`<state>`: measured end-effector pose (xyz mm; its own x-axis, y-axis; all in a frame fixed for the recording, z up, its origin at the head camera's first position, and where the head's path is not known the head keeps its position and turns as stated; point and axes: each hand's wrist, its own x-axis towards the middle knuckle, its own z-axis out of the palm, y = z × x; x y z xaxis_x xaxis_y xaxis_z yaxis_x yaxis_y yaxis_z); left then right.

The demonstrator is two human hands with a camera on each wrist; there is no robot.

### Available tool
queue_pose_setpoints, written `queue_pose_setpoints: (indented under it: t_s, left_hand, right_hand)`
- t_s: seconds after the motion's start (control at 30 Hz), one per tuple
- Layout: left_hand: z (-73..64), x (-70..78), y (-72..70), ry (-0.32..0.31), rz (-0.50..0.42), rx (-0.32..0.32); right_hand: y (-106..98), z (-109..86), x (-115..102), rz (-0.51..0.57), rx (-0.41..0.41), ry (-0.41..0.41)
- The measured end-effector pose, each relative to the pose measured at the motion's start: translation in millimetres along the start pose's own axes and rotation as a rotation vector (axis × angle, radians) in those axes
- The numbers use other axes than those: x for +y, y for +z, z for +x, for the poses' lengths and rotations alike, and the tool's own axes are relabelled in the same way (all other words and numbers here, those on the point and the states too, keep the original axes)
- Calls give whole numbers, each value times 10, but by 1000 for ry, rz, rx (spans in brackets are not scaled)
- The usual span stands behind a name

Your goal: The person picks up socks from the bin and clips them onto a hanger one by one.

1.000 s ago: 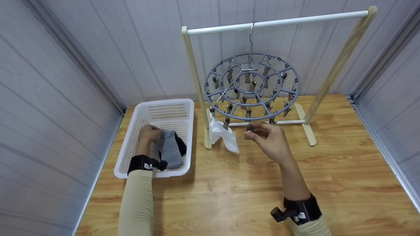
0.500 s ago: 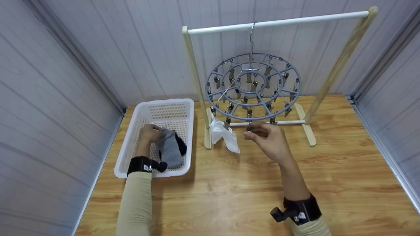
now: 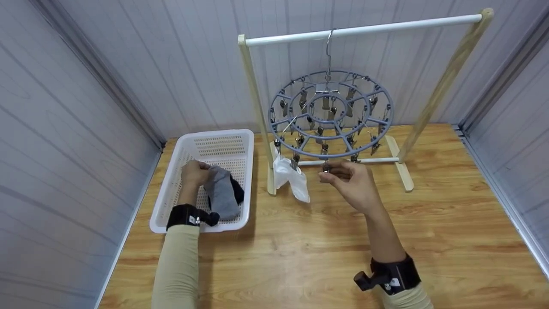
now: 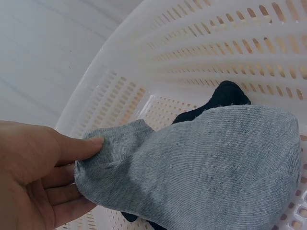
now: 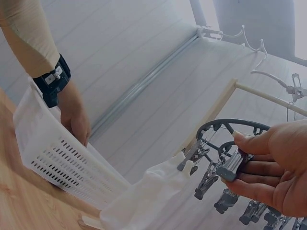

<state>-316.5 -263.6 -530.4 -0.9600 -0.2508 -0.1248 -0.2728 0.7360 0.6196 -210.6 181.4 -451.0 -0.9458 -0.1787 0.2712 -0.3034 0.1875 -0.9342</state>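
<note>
Facing pale panelled walls (image 3: 201, 77) across a wood-grain tabletop (image 3: 300, 253), working with both hands well apart. Pinching with the left hand (image 3: 196, 174) one end, probably the cuff, of a grey sock (image 4: 216, 163) lying over dark fabric (image 4: 225, 96) inside a white slotted basket (image 3: 218, 133); gripping only that end between thumb and fingers, apparently leaving the wider part uncovered. Pinching with the right hand (image 3: 354, 182) a metal clip (image 5: 232, 163) at the near side of a round grey hanger (image 3: 332, 113), probably because of being free to swing otherwise; not being able to tell if squeezed apart or just steadied. Seeing the hanger suspended by a hook (image 3: 329, 51) from the white bar (image 3: 399, 26) of a wooden rack (image 3: 446, 81), likely holding the clips off the tabletop. Also seeing white fabric (image 3: 296, 182) dangling from the hanger's left near side, seemingly clamped high for hanging loose
</note>
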Motion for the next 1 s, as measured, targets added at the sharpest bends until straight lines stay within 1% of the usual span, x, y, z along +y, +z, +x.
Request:
queue_pose_setpoints:
  t_s: [0.17,0.27,0.47,0.53,0.63,0.7,0.77,0.93,1.0]
  left_hand:
    - [-14,43,0,-20,-10,9]
    - [-22,78,-3,-21,-7,-6]
    - [-35,114,2,3,84,-84]
    - [-36,120,-1,20,120,-111]
    - [-29,129,-5,54,169,-137]
    - [-23,137,-7,68,189,-141]
    - [-13,146,-4,63,174,-133]
    - [29,159,18,33,104,-104]
    - [50,156,25,37,92,-91]
  right_hand:
    - [-1,3,0,2,-2,2]
    - [-1,5,-8,13,1,5]
    - [-6,6,-6,19,5,2]
    - [-9,6,-4,23,4,7]
    - [-17,6,3,26,5,12]
    - [-22,8,7,29,7,11]
    - [-28,10,12,28,10,6]
    - [-40,14,18,28,12,1]
    - [-46,14,22,28,11,1]
